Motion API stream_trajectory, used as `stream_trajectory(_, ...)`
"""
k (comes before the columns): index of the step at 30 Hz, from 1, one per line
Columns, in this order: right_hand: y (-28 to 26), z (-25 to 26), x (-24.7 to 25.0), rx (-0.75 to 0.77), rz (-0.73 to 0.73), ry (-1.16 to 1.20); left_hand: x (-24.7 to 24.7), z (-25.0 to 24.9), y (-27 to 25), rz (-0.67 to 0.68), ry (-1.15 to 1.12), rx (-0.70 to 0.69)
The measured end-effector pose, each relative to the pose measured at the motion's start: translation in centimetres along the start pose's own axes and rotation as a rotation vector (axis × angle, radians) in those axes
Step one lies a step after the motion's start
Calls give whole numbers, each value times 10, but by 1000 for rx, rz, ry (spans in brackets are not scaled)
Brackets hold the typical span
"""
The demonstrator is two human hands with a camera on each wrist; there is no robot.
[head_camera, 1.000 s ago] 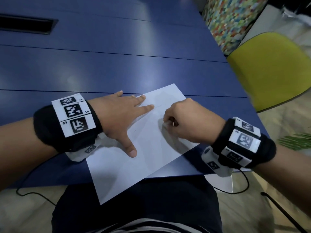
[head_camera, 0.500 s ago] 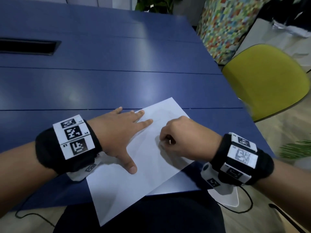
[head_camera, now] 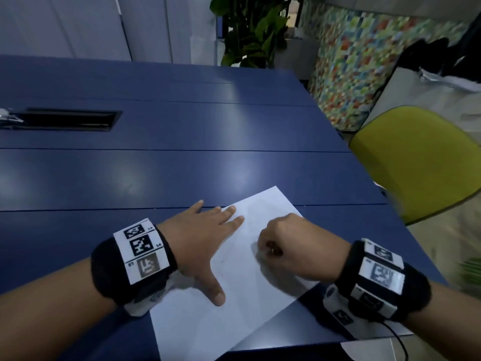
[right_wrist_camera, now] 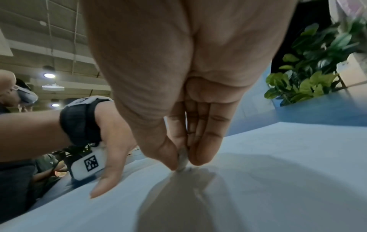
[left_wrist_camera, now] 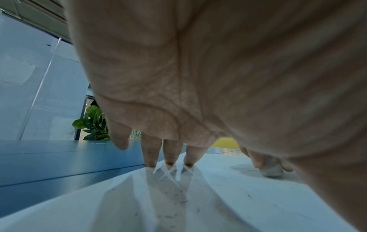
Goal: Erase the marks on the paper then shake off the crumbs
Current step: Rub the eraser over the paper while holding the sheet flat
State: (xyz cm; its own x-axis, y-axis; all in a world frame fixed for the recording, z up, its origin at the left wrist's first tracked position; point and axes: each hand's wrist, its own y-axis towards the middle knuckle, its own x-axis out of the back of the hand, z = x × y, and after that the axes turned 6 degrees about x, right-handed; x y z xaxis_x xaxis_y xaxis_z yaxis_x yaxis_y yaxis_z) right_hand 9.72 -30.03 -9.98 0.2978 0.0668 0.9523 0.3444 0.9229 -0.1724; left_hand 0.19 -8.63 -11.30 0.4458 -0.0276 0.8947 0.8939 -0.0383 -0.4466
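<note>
A white sheet of paper lies askew on the blue table, its near corner hanging over the table's front edge. My left hand lies flat on the sheet's left side, fingers spread and straight, their fingertips pressing the paper. My right hand is curled, pinching a small grey eraser between thumb and fingers, its tip down on the paper. The eraser also shows in the left wrist view. Small dark crumbs lie scattered on the sheet.
A yellow-green chair stands at the table's right edge. A dark cable slot is set in the table at far left. A potted plant and a colourful patterned panel stand beyond the table.
The head view has tilted up, so hands and paper now sit lower in frame. Both hands keep their places on the sheet; the right hand shifted only slightly.
</note>
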Motion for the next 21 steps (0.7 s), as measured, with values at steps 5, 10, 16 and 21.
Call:
stream_trajectory(5,8,-12,6,-48,-29,18,3,4,3,15,-11,33)
stream_trajectory(10,9,-13,1,-22,-32,48,10,6,8,33,-4,54)
stream_trajectory(16,15,-23,9,-111,-77,65,10,6,10,32,-3,63)
stream_trajectory(21,11,-8,4,-2,9,27,9,7,11,34,0,64)
